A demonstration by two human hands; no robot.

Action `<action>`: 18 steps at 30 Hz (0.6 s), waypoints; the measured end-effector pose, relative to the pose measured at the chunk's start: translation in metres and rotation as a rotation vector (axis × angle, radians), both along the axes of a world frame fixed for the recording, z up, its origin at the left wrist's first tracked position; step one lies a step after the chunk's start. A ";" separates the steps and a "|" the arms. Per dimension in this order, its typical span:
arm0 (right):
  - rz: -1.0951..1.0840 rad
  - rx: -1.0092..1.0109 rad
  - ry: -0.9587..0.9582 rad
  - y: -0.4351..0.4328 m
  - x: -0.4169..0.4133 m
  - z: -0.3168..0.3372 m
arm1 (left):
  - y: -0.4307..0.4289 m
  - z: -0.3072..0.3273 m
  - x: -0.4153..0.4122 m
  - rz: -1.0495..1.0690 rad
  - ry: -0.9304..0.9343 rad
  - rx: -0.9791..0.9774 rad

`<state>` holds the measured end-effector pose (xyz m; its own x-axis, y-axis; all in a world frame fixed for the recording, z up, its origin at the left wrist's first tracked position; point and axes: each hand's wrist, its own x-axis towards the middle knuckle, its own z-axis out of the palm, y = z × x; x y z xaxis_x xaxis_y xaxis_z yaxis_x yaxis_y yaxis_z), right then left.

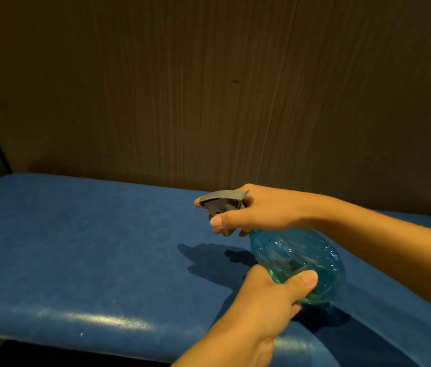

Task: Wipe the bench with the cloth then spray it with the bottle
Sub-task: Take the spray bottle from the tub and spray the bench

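A clear teal spray bottle (299, 255) with a grey trigger head (222, 200) is held tilted above the blue padded bench (76, 247), its nozzle pointing left. My right hand (256, 210) wraps the neck with fingers on the trigger. My left hand (270, 300) grips the bottle's rounded base from below, thumb across its side. No cloth is in view.
A brown wood-grain wall panel (209, 88) rises directly behind the bench. The bench's rounded front edge (90, 321) catches a glare of light. A dark gap lies beyond the bench's left end.
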<state>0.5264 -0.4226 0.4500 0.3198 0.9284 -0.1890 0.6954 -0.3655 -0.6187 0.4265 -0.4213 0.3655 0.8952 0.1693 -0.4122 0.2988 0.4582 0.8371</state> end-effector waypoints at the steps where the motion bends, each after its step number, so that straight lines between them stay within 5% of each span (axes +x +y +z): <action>1: 0.000 -0.010 -0.017 -0.002 -0.001 0.000 | -0.004 0.001 0.000 -0.004 0.002 -0.008; 6: -0.136 -0.012 -0.171 -0.015 0.007 -0.015 | -0.018 0.002 0.002 -0.070 0.040 -0.038; 11: -0.170 0.033 -0.032 -0.033 0.013 -0.017 | -0.027 0.000 0.008 -0.087 0.047 -0.005; 18: -0.352 0.122 -0.124 -0.048 0.024 -0.017 | -0.026 0.007 0.018 -0.178 0.018 0.031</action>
<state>0.5502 -0.4705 0.4334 0.6361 0.7712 -0.0242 0.6130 -0.5242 -0.5912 0.4446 -0.4471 0.3724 0.9049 0.0220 -0.4251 0.3875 0.3704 0.8442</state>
